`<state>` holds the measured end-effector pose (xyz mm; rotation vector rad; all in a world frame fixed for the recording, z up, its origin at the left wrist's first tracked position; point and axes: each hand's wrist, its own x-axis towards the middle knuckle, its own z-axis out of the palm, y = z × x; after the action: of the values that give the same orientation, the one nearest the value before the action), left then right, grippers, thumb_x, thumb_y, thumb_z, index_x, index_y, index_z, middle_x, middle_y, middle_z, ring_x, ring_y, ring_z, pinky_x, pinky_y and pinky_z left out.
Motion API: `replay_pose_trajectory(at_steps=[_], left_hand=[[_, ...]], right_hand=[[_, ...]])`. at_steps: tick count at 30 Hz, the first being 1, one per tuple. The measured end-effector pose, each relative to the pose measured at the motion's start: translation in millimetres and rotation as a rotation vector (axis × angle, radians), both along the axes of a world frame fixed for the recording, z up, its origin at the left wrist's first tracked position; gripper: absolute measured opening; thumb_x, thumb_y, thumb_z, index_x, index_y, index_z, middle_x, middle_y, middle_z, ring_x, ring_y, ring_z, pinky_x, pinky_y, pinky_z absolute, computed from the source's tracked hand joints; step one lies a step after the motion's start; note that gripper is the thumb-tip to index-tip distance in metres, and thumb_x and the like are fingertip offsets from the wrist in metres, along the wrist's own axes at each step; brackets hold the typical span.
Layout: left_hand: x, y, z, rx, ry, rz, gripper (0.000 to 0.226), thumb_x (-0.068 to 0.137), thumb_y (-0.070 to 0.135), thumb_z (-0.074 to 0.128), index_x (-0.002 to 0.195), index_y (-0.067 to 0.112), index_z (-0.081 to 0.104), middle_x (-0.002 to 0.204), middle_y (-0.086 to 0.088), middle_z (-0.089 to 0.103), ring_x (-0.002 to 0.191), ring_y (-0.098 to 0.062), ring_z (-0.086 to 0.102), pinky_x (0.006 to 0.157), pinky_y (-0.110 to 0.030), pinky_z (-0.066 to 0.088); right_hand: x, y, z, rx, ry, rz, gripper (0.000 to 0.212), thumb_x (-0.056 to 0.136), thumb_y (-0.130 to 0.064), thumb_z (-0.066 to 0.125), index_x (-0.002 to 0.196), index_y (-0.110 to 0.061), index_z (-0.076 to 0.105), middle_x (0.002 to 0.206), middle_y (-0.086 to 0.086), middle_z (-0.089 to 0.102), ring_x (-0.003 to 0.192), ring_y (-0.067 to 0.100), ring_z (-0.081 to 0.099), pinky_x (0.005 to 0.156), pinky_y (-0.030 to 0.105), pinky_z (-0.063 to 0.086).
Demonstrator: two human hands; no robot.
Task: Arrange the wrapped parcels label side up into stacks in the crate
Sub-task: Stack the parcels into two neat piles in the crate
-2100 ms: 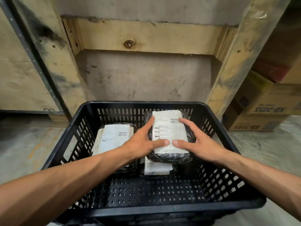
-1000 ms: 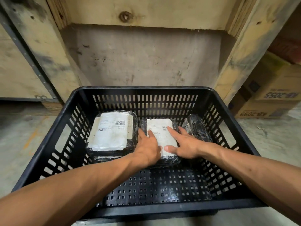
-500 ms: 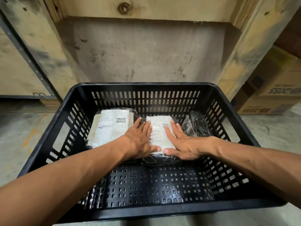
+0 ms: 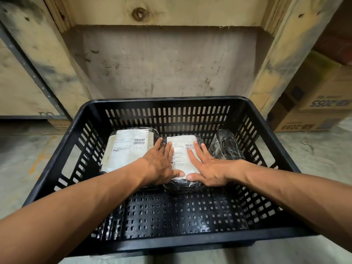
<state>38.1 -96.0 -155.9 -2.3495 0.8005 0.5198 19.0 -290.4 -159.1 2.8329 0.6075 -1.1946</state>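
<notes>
A black slotted crate (image 4: 89, 134) stands on the floor in front of me. Inside at the back left lies a black-wrapped parcel (image 4: 125, 151) with its white label up. Beside it in the middle lies a second parcel (image 4: 182, 149), label up. My left hand (image 4: 162, 165) and my right hand (image 4: 206, 166) both lie flat on this middle parcel, fingers spread, thumbs at its near edge. A third black-wrapped parcel (image 4: 225, 147) leans on edge against the crate's right wall, with no label showing.
A wooden pallet frame (image 4: 167, 14) and a grey wall rise just behind the crate. Cardboard boxes (image 4: 316, 103) are stacked at the right. The near half of the crate floor (image 4: 181, 212) holds nothing. Concrete floor surrounds the crate.
Both hands lowered the middle parcel from above the crate onto the crate's middle stack. They then opened from gripping its sides to lying flat on its label. The camera dipped lower.
</notes>
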Motion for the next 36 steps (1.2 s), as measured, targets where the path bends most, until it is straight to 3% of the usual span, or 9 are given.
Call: replay_pose_trajectory(at_steps=[6,10,13,15,18,22,27,33,36], left_hand=[[-2,2,7,-0.093,0.053,0.021,0.093,0.096,0.072,0.001,0.159,0.004,-0.009,0.168,-0.019,-0.009,0.156,-0.032,-0.006,0.124,-0.050,-0.012],[-8,-9,10,-0.434,0.101,0.073,0.092,0.098,0.072,0.011,0.161,0.009,-0.007,0.169,-0.017,-0.003,0.157,-0.031,0.006,0.127,-0.044,0.001],[-18,-39,12,-0.709,0.130,0.086,0.094,0.098,0.072,0.027,0.162,0.006,0.008,0.169,-0.017,0.014,0.153,-0.032,0.024,0.125,-0.043,0.021],[-24,-61,12,-0.843,0.162,0.107,0.090,0.098,0.067,0.041,0.160,0.006,0.018,0.166,-0.016,0.025,0.149,-0.031,0.033,0.122,-0.042,0.030],[-27,-91,7,-0.959,0.226,0.217,0.079,0.094,0.060,0.056,0.151,0.009,0.036,0.152,-0.016,0.049,0.135,-0.034,0.050,0.112,-0.040,0.043],[-27,-116,-1,-1.047,0.354,0.453,0.077,0.084,0.067,0.067,0.137,0.013,0.052,0.125,-0.013,0.068,0.115,-0.031,0.064,0.100,-0.041,0.052],[-34,-129,-12,-1.180,0.296,0.615,0.074,0.081,0.064,0.073,0.127,0.008,0.061,0.112,-0.012,0.072,0.108,-0.030,0.067,0.093,-0.037,0.055],[-44,-125,-20,-1.286,0.307,0.659,0.066,0.088,0.061,0.067,0.123,0.006,0.064,0.108,-0.013,0.074,0.089,-0.025,0.069,0.089,-0.039,0.056],[-47,-127,-19,-1.263,0.274,0.666,0.051,0.086,0.063,0.067,0.076,0.013,0.060,0.074,-0.008,0.068,0.058,-0.017,0.058,0.076,-0.043,0.060]], right_hand=[[-1,-2,26,-0.086,-0.132,0.100,0.090,0.105,-0.062,0.033,0.162,-0.016,-0.018,0.167,0.016,-0.028,0.156,0.034,-0.021,0.126,0.046,-0.005],[-3,-31,61,-0.018,-0.308,0.039,0.089,0.103,-0.052,0.054,0.167,-0.019,0.002,0.175,0.006,0.002,0.161,0.025,0.004,0.129,0.042,0.013],[1,-63,83,-0.151,-0.384,0.067,0.076,0.097,-0.053,0.062,0.163,-0.028,0.032,0.170,0.002,0.030,0.152,0.028,0.035,0.120,0.048,0.036],[5,-78,89,-0.267,-0.389,0.134,0.071,0.094,-0.058,0.064,0.156,-0.028,0.045,0.160,0.003,0.047,0.146,0.029,0.044,0.120,0.051,0.035],[9,-87,80,-0.419,-0.333,0.273,0.067,0.095,-0.060,0.060,0.152,-0.027,0.051,0.156,-0.001,0.052,0.153,0.022,0.035,0.127,0.052,0.002],[11,-83,69,-0.472,-0.326,0.288,0.039,0.107,-0.043,0.046,0.142,-0.033,0.060,0.142,-0.008,0.065,0.143,0.017,0.049,0.125,0.054,-0.008],[16,-80,71,-0.506,-0.335,0.292,0.047,0.112,-0.044,0.030,0.145,-0.027,0.058,0.146,-0.006,0.062,0.145,0.017,0.048,0.127,0.049,0.004],[30,-81,85,-0.409,-0.312,0.333,0.040,0.104,-0.045,0.054,0.143,-0.040,0.060,0.153,-0.011,0.055,0.146,0.019,0.045,0.125,0.046,0.022],[43,-80,92,-0.309,-0.358,0.339,0.049,0.095,-0.037,0.071,0.141,-0.048,0.060,0.153,-0.015,0.055,0.139,0.016,0.053,0.113,0.042,0.042]])
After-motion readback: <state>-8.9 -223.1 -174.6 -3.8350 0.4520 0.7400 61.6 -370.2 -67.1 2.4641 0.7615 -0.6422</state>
